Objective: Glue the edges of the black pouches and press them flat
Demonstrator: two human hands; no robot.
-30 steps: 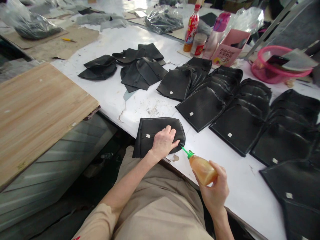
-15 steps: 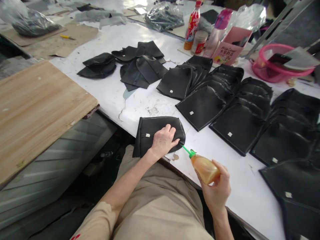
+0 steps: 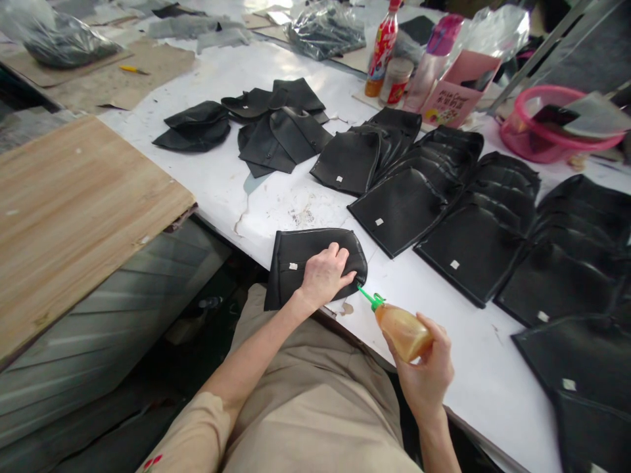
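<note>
A black leather-like piece (image 3: 315,238) with a small white sticker lies at the table's near edge. On its right part rests my left hand (image 3: 325,272), fingers curled and thumb stretched along the rounded edge, holding it down. My right hand (image 3: 431,368) is wrapped round a squeeze bottle (image 3: 401,332) of amber liquid, perhaps glue. The bottle is tilted, and its thin green nozzle (image 3: 367,295) meets the lower right edge of the piece close to my left thumb. Whether liquid is coming out is too small to tell.
Rows of overlapping black pieces (image 3: 468,256) stretch along the right. More folded pieces (image 3: 276,131) lie in a loose pile behind. At the back stand a red-labelled bottle (image 3: 382,49), a pink box (image 3: 458,92) and a pink basin (image 3: 537,141). A wooden board (image 3: 83,217) is at left.
Almost nothing differs. The view has shifted slightly, while both hands, the bottle and the black piece keep nearly the same positions relative to each other.
</note>
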